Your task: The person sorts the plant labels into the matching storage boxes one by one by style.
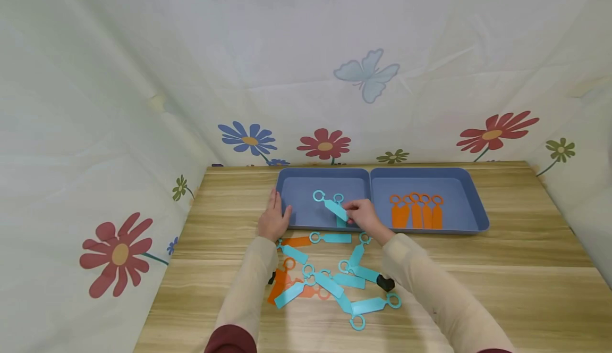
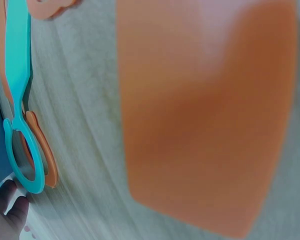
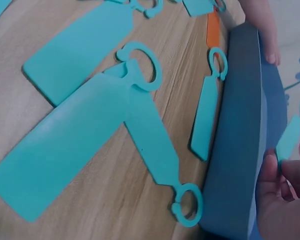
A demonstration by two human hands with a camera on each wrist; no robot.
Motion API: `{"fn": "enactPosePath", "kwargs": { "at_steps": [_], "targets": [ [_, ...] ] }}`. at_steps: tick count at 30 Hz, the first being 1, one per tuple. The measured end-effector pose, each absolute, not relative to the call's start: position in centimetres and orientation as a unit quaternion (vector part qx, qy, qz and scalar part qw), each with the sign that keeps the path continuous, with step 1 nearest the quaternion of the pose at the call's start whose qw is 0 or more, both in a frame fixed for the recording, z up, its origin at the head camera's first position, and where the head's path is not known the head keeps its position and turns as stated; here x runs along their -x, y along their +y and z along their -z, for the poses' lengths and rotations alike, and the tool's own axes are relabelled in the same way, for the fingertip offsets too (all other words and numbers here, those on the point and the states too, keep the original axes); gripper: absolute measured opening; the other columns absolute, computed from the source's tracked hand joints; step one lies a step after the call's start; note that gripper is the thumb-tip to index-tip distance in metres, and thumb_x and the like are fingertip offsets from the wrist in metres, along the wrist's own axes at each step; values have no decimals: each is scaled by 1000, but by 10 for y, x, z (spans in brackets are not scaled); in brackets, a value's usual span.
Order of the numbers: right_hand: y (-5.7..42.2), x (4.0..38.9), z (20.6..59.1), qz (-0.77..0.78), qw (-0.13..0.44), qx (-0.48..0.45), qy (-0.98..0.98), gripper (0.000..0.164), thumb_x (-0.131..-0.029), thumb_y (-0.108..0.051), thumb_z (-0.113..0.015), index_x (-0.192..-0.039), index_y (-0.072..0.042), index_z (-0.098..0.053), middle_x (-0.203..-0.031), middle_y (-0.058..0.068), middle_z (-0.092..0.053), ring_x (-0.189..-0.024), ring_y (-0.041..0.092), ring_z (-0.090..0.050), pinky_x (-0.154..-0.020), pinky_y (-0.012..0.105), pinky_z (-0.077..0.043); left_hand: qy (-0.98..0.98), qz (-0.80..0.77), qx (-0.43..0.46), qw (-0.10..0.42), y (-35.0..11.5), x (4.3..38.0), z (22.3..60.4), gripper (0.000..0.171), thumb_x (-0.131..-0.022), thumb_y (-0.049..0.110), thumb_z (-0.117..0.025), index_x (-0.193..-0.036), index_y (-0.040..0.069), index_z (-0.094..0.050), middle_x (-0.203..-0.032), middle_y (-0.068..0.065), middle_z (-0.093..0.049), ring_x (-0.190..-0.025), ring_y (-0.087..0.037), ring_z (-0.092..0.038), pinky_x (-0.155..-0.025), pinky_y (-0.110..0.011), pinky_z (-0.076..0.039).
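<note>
My right hand (image 1: pixel 364 215) pinches a turquoise plastic tag with a ring end (image 1: pixel 336 209) over the left blue tray (image 1: pixel 301 204). In the right wrist view, thumb and finger grip the tag's (image 3: pixel 289 136) lower end, its ring pointing up. Beneath it another turquoise tag (image 1: pixel 341 222) lies in that tray. My left hand (image 1: pixel 274 219) rests with straight fingers along the tray's left wall. Close below the tray's front edge, several turquoise tags (image 1: pixel 337 238) and a few orange tags (image 1: pixel 282 284) lie loosely overlapped on the table.
The right blue tray (image 1: pixel 449 188) adjoins the left one and holds several orange tags (image 1: pixel 417 215) side by side. A wooden table (image 1: pixel 526 268) carries everything. Behind it hangs a pale curtain (image 1: pixel 268 66) printed with flowers and a butterfly.
</note>
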State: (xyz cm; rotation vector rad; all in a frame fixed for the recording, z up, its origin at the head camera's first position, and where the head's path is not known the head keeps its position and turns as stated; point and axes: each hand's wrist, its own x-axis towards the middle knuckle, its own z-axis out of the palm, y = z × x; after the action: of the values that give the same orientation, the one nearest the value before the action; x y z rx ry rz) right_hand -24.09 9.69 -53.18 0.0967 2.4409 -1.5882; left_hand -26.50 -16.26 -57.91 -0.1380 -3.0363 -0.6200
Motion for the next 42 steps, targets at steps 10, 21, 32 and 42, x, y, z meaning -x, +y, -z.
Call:
{"fn": "enactPosePath", "kwargs": {
  "at_steps": [10,21,32,42],
  "targets": [
    [96,242,534,517,140,-56,843,19,-83,4,-50,-96,6,-64,-95,21,-61,-62,21,-59,-61,28,-51,-978,201,42,20,-162,265,578,62,-92,42,-35,-140,3,-23,-150,-4,-11,-93,-36,-57,-82,-44,-43],
    [89,242,535,403,115,-33,907,25,-72,9,-48,-86,2,-67,-78,13,-65,-59,16,-57,-55,24,-44,-978,202,45,32,-162,265,583,62,-92,41,-36,-140,3,-24,-150,-4,-11,-92,-36,-57,-82,-43,-43],
    [83,240,539,342,105,-27,933,23,-74,7,-48,-86,-1,-67,-86,11,-63,-74,23,-53,-60,28,-43,-977,203,47,37,-163,267,586,62,-92,41,-36,-140,3,-24,-150,-4,-11,-98,-35,-56,-84,-43,-43],
    [81,238,537,341,104,-15,934,32,-74,10,-44,-52,-13,-38,-50,-1,-24,-51,14,-21,-45,24,-21,-977,204,48,39,-163,266,585,62,-92,41,-35,-139,2,-24,-149,-5,-12,-106,-34,-52,-88,-42,-41]
  ]
}}
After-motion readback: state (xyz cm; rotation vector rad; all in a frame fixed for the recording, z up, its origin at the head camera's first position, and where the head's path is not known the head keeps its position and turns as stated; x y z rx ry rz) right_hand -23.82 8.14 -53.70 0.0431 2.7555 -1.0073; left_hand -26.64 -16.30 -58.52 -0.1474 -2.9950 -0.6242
